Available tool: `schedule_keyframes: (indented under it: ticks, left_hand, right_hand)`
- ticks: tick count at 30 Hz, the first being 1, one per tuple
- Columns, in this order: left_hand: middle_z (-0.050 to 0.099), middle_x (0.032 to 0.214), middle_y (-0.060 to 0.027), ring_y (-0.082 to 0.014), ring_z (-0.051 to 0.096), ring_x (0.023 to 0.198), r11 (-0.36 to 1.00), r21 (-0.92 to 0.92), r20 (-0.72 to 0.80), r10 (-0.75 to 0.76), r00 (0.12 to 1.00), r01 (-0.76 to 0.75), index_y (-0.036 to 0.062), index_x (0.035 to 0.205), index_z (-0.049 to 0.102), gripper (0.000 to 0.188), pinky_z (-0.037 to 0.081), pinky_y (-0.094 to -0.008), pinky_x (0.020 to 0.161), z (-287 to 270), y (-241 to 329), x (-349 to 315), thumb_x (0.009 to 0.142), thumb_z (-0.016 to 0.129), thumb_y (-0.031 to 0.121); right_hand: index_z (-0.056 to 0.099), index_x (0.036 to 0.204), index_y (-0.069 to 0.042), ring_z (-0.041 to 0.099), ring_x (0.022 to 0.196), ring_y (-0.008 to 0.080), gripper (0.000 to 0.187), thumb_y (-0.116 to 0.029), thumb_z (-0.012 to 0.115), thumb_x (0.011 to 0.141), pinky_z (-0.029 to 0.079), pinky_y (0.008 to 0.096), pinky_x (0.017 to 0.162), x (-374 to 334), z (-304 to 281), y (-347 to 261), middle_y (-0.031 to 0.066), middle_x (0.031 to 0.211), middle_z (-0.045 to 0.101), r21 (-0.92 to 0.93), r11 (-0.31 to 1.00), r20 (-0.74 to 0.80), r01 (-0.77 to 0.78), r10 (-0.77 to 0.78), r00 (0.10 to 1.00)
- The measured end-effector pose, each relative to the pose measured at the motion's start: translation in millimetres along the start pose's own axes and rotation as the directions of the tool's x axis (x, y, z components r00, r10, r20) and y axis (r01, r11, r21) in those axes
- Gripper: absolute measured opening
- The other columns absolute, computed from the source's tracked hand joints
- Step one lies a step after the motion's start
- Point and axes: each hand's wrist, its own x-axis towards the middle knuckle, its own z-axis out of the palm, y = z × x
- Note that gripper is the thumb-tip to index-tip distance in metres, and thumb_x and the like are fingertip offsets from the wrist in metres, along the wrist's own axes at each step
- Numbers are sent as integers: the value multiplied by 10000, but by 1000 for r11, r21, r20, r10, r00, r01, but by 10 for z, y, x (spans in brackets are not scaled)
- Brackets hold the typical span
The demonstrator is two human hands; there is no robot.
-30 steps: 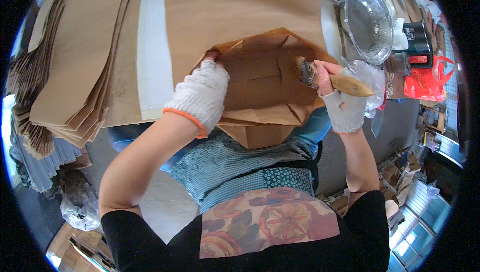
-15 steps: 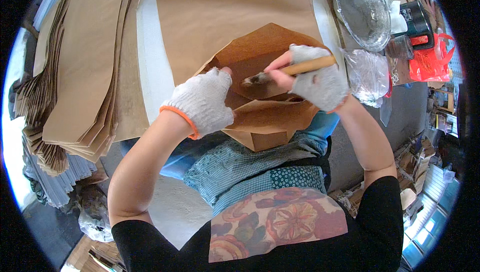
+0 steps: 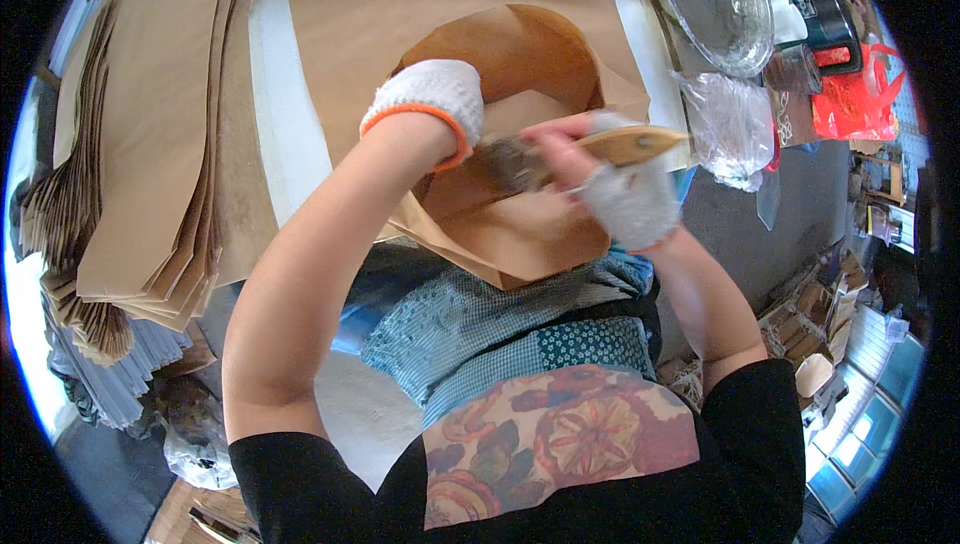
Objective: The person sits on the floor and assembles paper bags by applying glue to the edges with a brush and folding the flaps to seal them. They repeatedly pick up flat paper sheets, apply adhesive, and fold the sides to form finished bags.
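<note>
In front of me lies a large brown paper bag [image 3: 545, 39], its near end spread into a rounded opening with the inner faces showing. My left hand [image 3: 425, 104], in a white knit glove with an orange cuff, is bent over the left side of that opening; its fingers are hidden. My right hand [image 3: 628, 199], in a white glove that bares the fingertips, grips a flat brush [image 3: 640, 144] by its wooden handle. The brush's bristle end points left over the folded flaps inside the opening and is smeared by motion.
Stacked brown paper bags [image 3: 150, 124] fan out at the left. To the right stand a plastic-covered basin [image 3: 712, 9], a dark mug [image 3: 828, 24], a crumpled clear plastic bag [image 3: 730, 129] and a red bag [image 3: 855, 99]. A checked blue-green apron [image 3: 500, 314] covers my lap.
My left hand has moved up and right and turned over, hiding its fingers. The bag's opening has been spread rounder and farther back. The brush has swung lower, its handle now lying flatter.
</note>
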Motion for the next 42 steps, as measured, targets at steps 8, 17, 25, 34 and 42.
schedule_keyframes:
  ticks: [8, 17, 25, 34, 42]
  left_hand:
    - [707, 1058, -186, -374, 682, 978, 997, 29, -39, -75, 996, 76, 56, 1016, 738, 246, 560, -449, 821, 29, -19, 75, 856, 576, 150]
    - [680, 1152, -180, -376, 658, 1047, 990, 49, -124, -128, 984, 135, 80, 1065, 723, 269, 544, -454, 878, -2, -142, 114, 854, 577, 159]
    - [674, 1162, -147, -305, 642, 1112, 970, 156, -190, -157, 969, 187, 82, 1052, 693, 225, 524, -450, 921, -182, 307, -40, 909, 526, 135]
    - [427, 1460, -216, -375, 410, 1349, 959, -283, -821, -235, 520, -15, 2, 1402, 439, 678, 295, -465, 1131, 1021, -425, -498, 904, 608, 429]
    - [199, 1572, -276, -407, 181, 1472, 969, -232, -765, -125, 632, -89, -64, 1508, 198, 1000, 133, -494, 1204, 924, 6, -68, 869, 549, 620]
  right_hand:
    - [661, 772, -71, 667, 720, 328, 137, -191, 652, 838, 541, 432, 661, 79, -135, 200, 150, 776, 656, -713, 592, 41, 376, -500, 865]
    - [739, 863, -70, 634, 633, 177, 319, -364, 632, 921, 521, 324, 614, 125, -556, 61, 62, 785, 709, -235, 944, -163, 232, -273, 948]
    - [620, 1200, -103, 634, 1013, 196, 333, -333, 577, 963, 539, 335, 911, 1317, -345, 585, 89, 1145, 637, 876, 289, -441, 387, 155, 884]
    - [705, 1098, -44, 598, 1120, 178, 310, -297, 620, 941, 550, 307, 767, 1127, 253, 633, 132, 1283, 621, 344, 860, -262, 378, -299, 918]
    - [713, 1139, -61, 626, 964, 152, 364, -357, 613, 952, 530, 294, 748, 1436, 548, 490, 89, 1201, 644, 422, 838, -200, 345, -285, 937]
